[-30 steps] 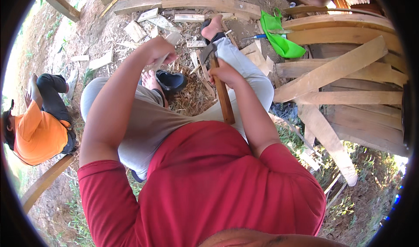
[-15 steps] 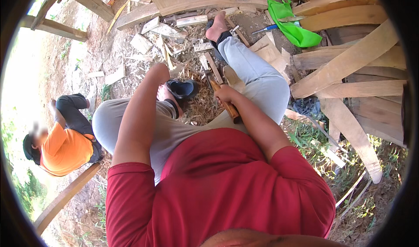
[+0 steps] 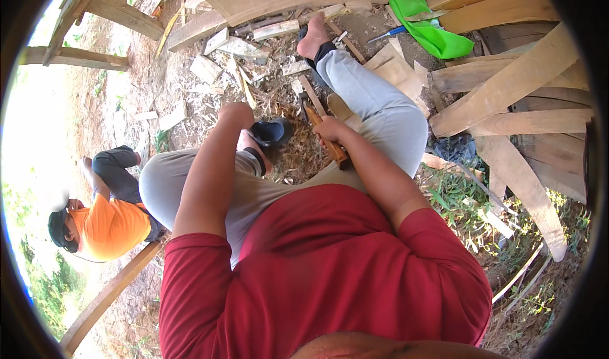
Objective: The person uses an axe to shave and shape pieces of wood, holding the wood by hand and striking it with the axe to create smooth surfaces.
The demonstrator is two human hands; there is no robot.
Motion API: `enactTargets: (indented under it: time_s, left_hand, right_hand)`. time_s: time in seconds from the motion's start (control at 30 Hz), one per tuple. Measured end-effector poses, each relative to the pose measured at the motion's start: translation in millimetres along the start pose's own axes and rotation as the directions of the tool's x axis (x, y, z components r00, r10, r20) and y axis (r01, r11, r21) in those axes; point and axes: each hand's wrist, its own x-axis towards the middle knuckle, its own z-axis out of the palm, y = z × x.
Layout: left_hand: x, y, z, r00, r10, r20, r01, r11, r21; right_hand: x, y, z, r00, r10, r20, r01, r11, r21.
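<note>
Between bent knees (image 3: 412, 129) | hand tool (image 3: 337, 152): brown wooden handle (image 3: 313, 116), dark head (image 3: 302, 104)

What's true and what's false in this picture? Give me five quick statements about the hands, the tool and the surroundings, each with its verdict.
1. The right hand grips a wooden-handled tool. True.
2. The left hand touches that tool too. False: it is apart from it.
3. The green bag lies at the picture's upper left. False: it lies at the upper right.
4. A nearby person at the left wears an orange top. True.
5. The right foot wears a laced boot. False: it is bare.
</note>
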Motion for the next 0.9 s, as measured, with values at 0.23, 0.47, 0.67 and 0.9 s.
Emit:
enactTargets:
  time_s: [0.23, 0.47, 0.67, 0.9]
  left_hand:
    - [-22, 17, -24, 0.998, -0.034, 0.057, 0.037, 0.998, -0.048]
    - [-47, 17, -32, 0.997, -0.029, -0.069, 0.022, 0.994, -0.105]
    - [-145, 17, -95, 0.973, 0.144, -0.178, -0.132, 0.988, 0.076]
    - [-240, -14, -90, 0.952, 0.184, -0.245, -0.200, 0.979, -0.040]
  right_hand:
    - [6, 20, -13, 0.998, -0.064, 0.014, 0.063, 0.996, 0.065]
    - [-19, 23, -5, 0.991, -0.119, 0.060, 0.113, 0.989, 0.098]
    - [-37, 24, 8, 0.995, -0.097, -0.024, 0.098, 0.995, 0.032]
    - [-25, 3, 22, 0.996, -0.085, -0.040, 0.083, 0.995, -0.047]
